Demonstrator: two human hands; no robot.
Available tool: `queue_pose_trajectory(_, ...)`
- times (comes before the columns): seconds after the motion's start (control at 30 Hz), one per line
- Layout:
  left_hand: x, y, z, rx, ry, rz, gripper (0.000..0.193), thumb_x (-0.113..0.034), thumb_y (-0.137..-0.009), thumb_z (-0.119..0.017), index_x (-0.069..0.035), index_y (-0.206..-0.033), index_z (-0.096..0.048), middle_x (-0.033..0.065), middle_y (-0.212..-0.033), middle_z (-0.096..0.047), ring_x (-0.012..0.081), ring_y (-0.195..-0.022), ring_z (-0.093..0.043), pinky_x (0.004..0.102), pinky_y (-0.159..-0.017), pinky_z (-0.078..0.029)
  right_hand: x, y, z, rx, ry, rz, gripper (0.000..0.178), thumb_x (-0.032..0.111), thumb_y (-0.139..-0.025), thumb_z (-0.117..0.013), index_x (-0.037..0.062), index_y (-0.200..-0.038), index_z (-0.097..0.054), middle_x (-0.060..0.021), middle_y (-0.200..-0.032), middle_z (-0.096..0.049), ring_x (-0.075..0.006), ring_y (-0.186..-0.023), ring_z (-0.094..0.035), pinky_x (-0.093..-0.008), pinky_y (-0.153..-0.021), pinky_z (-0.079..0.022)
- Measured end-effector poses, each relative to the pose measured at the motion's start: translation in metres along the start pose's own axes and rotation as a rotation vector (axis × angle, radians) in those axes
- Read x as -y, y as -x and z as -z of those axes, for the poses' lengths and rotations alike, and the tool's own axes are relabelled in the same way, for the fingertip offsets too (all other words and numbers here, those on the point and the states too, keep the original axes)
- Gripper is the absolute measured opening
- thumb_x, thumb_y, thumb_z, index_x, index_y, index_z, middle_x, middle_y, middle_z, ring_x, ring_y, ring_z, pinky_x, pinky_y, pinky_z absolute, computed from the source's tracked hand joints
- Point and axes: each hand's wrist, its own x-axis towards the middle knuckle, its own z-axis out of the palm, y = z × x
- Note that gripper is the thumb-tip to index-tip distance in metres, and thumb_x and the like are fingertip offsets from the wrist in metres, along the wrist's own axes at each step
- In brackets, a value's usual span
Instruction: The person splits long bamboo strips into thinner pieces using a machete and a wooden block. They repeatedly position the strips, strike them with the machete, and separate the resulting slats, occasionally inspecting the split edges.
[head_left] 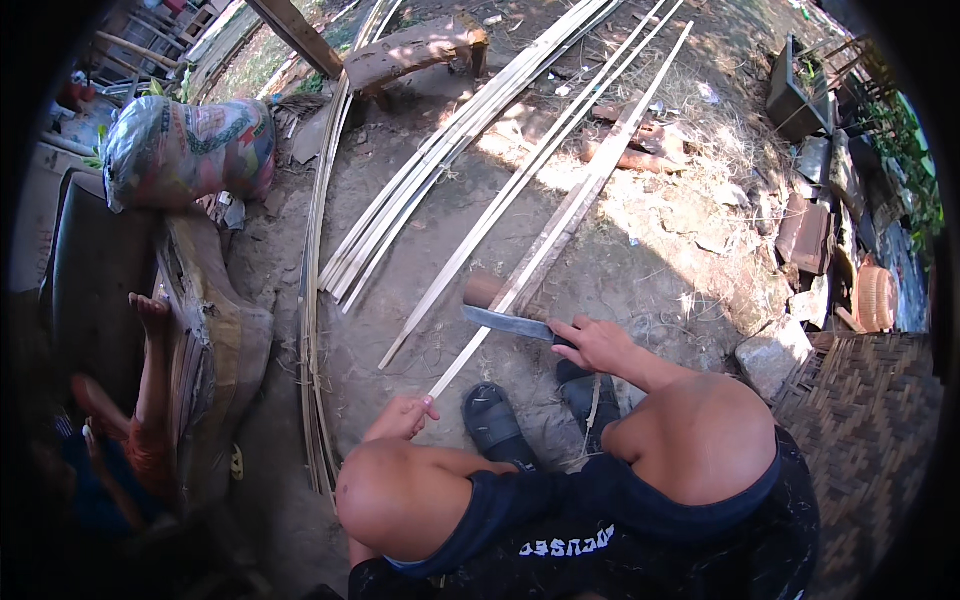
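My left hand [402, 416] grips the near end of a long pale bamboo strip [458, 372], thumb on top. The strip slants away from me up and to the right. My right hand [597, 347] is closed round the dark handle of a large knife [508, 324]. Its broad grey blade lies across the strip, pointing left; whether it cuts in or only rests there I cannot tell. A short brown wood piece [483, 291] sits by the blade, against the strip. Alongside the strip runs a darker length of wood or bamboo [548, 252].
More bamboo strips [440, 165] lie on the ground ahead, with long thin ones [312, 330] at left. Beyond stands a low wooden bench [415, 52]. A stuffed sack [190, 150] and another person's bare leg [153, 370] are left. A stone [773, 358] and woven mat [865, 440] are right.
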Motion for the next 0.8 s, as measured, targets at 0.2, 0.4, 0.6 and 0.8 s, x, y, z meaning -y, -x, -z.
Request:
queue_pose_trajectory(0.2,-0.012,-0.022,-0.013,-0.128,-0.021,0.014,0.05,-0.048,-0.102,-0.054,-0.002,-0.092,-0.07,0.0024,-0.059,-0.055,0.0083,-0.051,-0.049,0.0261,-0.047,-0.039,-0.016,-0.013,-0.009,-0.045,-0.139,-0.01,0.041,0.043,-0.097,-0.058,0.0159,-0.128,-0.061,-0.0233,-0.094,-0.068,-0.0467,-0.084,-0.067,-0.0524,-0.075,-0.054)
queue_pose_trajectory(0.4,0.025,-0.049,-0.01,-0.126,0.01,-0.187,0.047,-0.048,-0.101,-0.057,-0.003,-0.096,-0.071,0.0009,-0.057,-0.055,0.0079,-0.05,-0.049,0.0257,-0.046,-0.039,-0.022,-0.014,0.014,-0.012,-0.013,-0.039,0.04,0.042,-0.097,-0.059,0.0161,-0.128,-0.061,-0.024,-0.092,-0.069,-0.0455,-0.085,-0.068,-0.0515,-0.073,-0.055)
queue_pose_trajectory(0.6,-0.012,-0.057,-0.02,-0.149,0.075,-0.159,0.046,-0.045,-0.102,-0.057,-0.003,-0.088,-0.069,0.0001,-0.058,-0.056,0.0069,-0.048,-0.047,0.0249,-0.045,-0.035,-0.015,-0.004,-0.006,0.009,-0.089,0.06,0.042,0.043,-0.096,-0.06,0.0155,-0.128,-0.061,-0.0246,-0.096,-0.069,-0.0449,-0.084,-0.068,-0.0511,-0.073,-0.055)
queue_pose_trajectory(0.8,0.009,-0.059,-0.007,-0.185,0.0,-0.245,0.049,-0.046,-0.102,-0.056,0.0,-0.091,-0.068,0.0025,-0.062,-0.059,0.0083,-0.052,-0.052,0.024,-0.048,-0.042,-0.067,-0.025,0.006,-0.203,-0.125,-0.164,0.044,0.044,-0.097,-0.058,0.0142,-0.129,-0.061,-0.0236,-0.091,-0.069,-0.0467,-0.085,-0.068,-0.0533,-0.073,-0.054)
